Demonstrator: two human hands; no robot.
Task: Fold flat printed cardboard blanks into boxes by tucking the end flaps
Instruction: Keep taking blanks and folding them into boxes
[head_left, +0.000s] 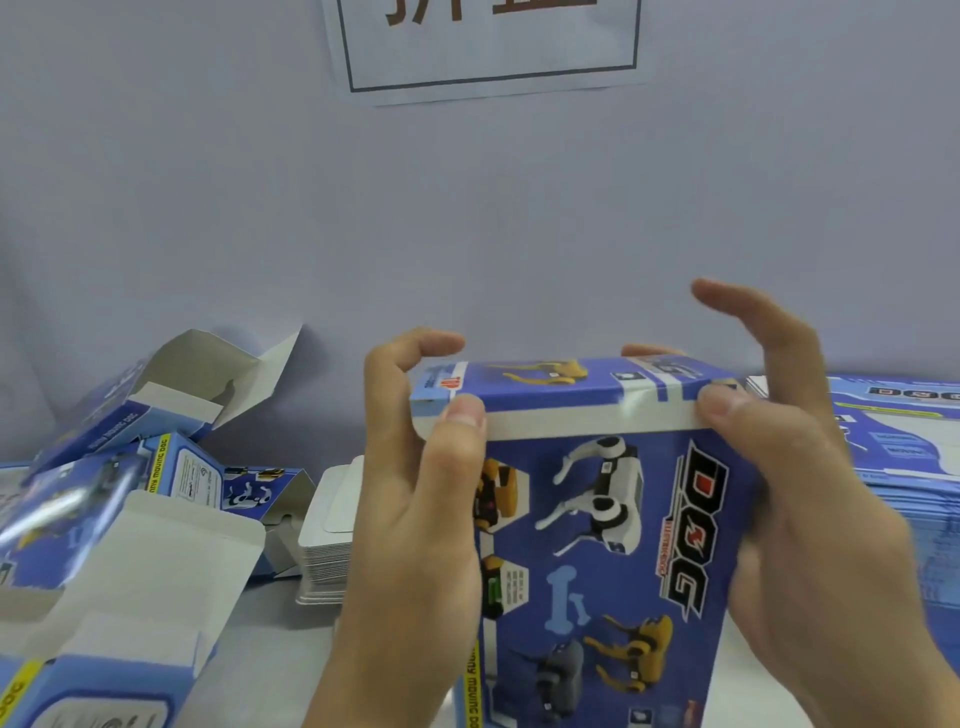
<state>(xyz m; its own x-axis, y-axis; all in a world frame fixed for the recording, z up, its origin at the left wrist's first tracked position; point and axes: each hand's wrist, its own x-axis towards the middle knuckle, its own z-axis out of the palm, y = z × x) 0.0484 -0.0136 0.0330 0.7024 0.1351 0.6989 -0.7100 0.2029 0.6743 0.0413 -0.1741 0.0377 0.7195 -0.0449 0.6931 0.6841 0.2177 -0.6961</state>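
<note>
Nearest us: both hands on the box (613, 525), held upright over the table (270, 649) in front of the wall.

Left hand (415, 499) grips the box's left side, thumb pressed on the top front edge, fingers (415, 345) curled over the back of the top. Right hand (795, 493) grips the right side, thumb on the same front edge; its index finger is lifted free above the box, another fingertip shows behind the top flap (550, 384).

Handling, as we judge it: thin printed card, light, stiff along the creases but easy to dent mid-panel (glossy face, so probably a bit slippery). Best held at the corners and fold lines, as now, pressing along the flap's crease.

Looks: blue box, robot-dog artwork, "DOG" lettering running sideways, a bone graphic. A white strip shows along the top front edge, so the top flap looks folded down but we can't tell if it's fully tucked.

Left of the box: several boxes with open flaps (130, 519) lying about, plus a stack of white card inserts (327, 535) just beside it. Right of the box: a stack of flat blanks (904, 441). Above it on the wall: a paper sign (488, 47).
</note>
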